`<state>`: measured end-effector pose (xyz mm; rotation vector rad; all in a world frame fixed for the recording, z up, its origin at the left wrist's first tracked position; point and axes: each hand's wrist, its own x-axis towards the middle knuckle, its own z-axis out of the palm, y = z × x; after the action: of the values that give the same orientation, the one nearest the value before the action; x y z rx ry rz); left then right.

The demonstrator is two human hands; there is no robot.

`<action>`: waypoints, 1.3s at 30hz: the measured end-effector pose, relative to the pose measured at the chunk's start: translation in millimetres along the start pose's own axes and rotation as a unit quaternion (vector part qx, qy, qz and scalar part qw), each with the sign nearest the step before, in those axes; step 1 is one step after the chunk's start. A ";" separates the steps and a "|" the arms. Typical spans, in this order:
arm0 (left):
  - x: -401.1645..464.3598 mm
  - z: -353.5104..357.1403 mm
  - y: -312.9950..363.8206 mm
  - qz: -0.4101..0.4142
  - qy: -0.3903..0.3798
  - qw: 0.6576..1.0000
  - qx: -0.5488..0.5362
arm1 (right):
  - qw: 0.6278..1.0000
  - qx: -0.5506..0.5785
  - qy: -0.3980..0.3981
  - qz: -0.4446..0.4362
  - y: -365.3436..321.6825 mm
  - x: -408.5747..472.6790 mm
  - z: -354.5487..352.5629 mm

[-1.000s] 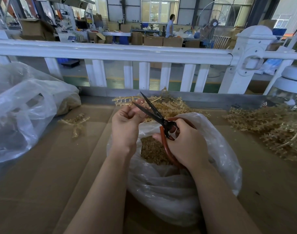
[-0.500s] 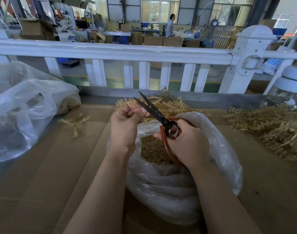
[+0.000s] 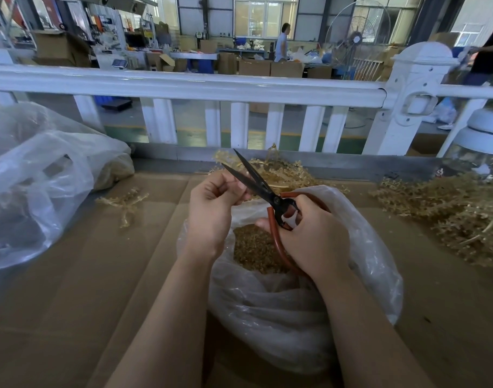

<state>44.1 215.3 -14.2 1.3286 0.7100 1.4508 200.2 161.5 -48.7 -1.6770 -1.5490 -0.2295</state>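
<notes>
the right hand (image 3: pixel 312 236) grips the red handles of the scissors (image 3: pixel 256 177), whose dark blades stand open and point up and away, just above the far side of the open mouth of the clear bag (image 3: pixel 366 275) on the counter (image 3: pixel 71 303). the left hand (image 3: pixel 211 208) is curled, its fingertips pinching a small piece right against the lower blade; the fingers hide most of the piece, so i cannot tell what it is. the main risk, as i judge it, is to those fingertips: they sit so close to the edge that closing the blades could nip skin. a cut bit could also spring past the bag's rim onto the counter instead of dropping onto the golden bits (image 3: pixel 253 247) inside, because the blades sit toward the mouth's far edge.
</notes>
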 end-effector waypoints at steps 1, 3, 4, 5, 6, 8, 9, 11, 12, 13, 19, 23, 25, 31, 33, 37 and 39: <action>-0.4 0.2 -0.2 0.007 -0.002 1.000 0.011 | 1.000 -0.004 0.002 0.002 0.4 0.3 0.2; -0.5 0.4 -0.8 0.018 -0.008 1.000 0.024 | 1.000 -0.014 0.006 0.002 0.7 0.9 0.5; -0.6 0.5 -0.9 0.021 -0.012 0.999 0.028 | 1.000 -0.016 0.006 0.001 0.7 1.1 0.8; -0.6 0.4 -1.2 0.022 -0.014 0.999 0.031 | 1.000 -0.018 0.007 -0.001 0.9 1.2 1.2; -0.5 0.3 -1.4 0.021 -0.016 0.999 0.031 | 1.000 -0.022 0.009 -0.003 1.3 1.2 1.6; -0.6 0.4 -1.9 0.015 -0.014 0.999 0.027 | 0.999 -0.029 0.013 -0.005 2.1 0.9 2.4; -0.5 0.5 -2.1 0.012 -0.011 1.000 0.025 | 0.999 -0.030 0.013 -0.004 2.3 0.7 2.4; 0.0 0.5 -2.7 0.005 -0.006 1.000 0.019 | 0.999 -0.030 0.017 -0.007 1.6 0.2 2.1; 0.3 0.5 -3.1 0.002 -0.004 1.000 0.015 | 0.999 -0.030 0.022 -0.010 0.9 -0.1 1.6; 0.4 0.5 -3.4 0.001 -0.003 1.000 0.012 | 0.999 -0.029 0.025 -0.013 0.2 -0.4 0.9; -0.3 -0.2 -1.9 0.004 -0.008 1.000 0.021 | 0.999 -0.016 0.037 -0.024 -2.3 -1.0 -1.2; 0.5 0.5 -0.5 0.000 -0.005 1.000 0.019 | 0.999 -0.015 0.028 -0.026 -2.4 0.0 -1.0; 0.8 0.9 -0.2 0.003 -0.004 1.000 0.022 | 0.999 -0.014 0.023 -0.024 -1.9 -0.1 -0.8; 1.0 0.0 -4.3 0.029 -0.030 0.996 0.085 | 0.999 -0.014 0.023 -0.020 -0.2 -0.7 -1.0; 1.5 -0.1 -5.0 0.034 -0.033 0.994 0.095 | 0.999 -0.018 0.020 -0.020 0.3 -0.2 -1.5; 1.5 0.0 -5.1 0.033 -0.031 0.994 0.097 | 0.999 -0.018 0.020 -0.020 0.1 0.2 -1.4; 1.5 0.2 -4.8 0.032 -0.033 0.995 0.088 | 0.999 -0.014 0.025 -0.022 0.3 0.3 -1.3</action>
<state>45.8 218.2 -17.9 1.5403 0.7719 1.4137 201.0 160.9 -47.8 -1.6488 -1.5531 -0.3151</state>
